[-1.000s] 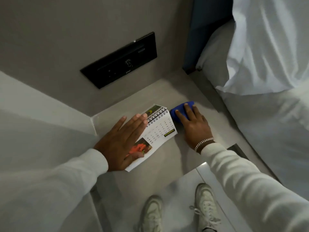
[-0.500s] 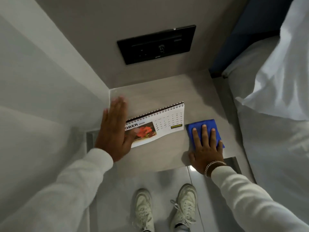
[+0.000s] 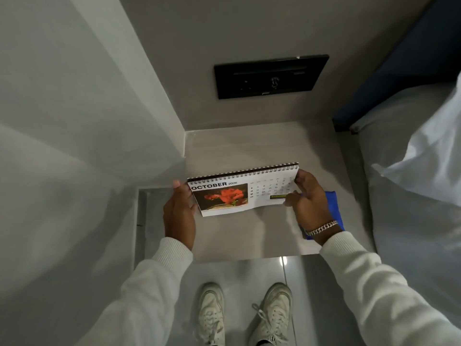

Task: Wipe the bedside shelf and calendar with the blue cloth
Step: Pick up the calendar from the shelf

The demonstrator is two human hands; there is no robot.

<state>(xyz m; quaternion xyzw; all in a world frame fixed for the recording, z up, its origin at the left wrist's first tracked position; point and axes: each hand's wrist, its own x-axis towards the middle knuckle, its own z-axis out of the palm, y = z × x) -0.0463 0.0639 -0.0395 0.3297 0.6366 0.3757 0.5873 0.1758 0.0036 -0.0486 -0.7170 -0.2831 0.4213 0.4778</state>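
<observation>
A spiral-bound desk calendar (image 3: 239, 191), open at October with a red flower picture, is held over the grey bedside shelf (image 3: 237, 148). My left hand (image 3: 178, 216) grips its left edge. At the calendar's right edge my right hand (image 3: 308, 201) grips it, with a silver bracelet on the wrist. The blue cloth (image 3: 335, 211) lies flat on the shelf beneath my right hand and wrist, mostly hidden by them. Whether the calendar's lower edge touches the shelf I cannot tell.
A black socket panel (image 3: 270, 76) is set in the wall behind the shelf. A bed with white bedding (image 3: 419, 171) and a dark blue headboard (image 3: 399, 78) borders the shelf on the right. A grey wall (image 3: 74, 121) closes the left. My white shoes (image 3: 245, 313) stand on the tiled floor.
My right hand left the blue cloth and took the calendar's right edge. My left hand went from flat beside the calendar to gripping its left edge. The calendar now faces me squarely.
</observation>
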